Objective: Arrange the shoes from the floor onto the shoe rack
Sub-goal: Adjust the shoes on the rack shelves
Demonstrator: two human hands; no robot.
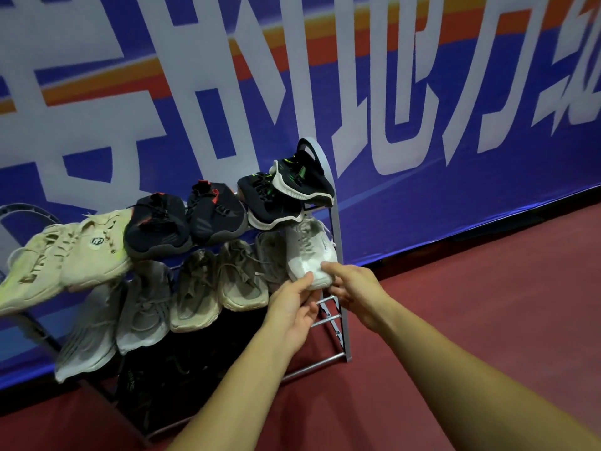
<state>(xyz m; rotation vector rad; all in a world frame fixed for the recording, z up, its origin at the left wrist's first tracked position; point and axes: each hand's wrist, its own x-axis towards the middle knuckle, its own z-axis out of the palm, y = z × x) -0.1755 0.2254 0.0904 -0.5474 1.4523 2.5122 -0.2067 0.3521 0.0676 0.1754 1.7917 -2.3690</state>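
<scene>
Seating step: white sneaker (309, 252) sat at the right end of the shoe rack (338, 242) middle shelf, toe outward. Left hand (292, 304) pinched the toe; right hand (356, 288) curled onto it too, apparently gripping. Next: nudge it square, release.

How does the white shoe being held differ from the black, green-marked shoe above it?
The white shoe sits on the middle shelf, held by the left hand and right hand; the black shoe lies on the top shelf, untouched, tipped onto its neighbour. Both are rightmost.
</scene>
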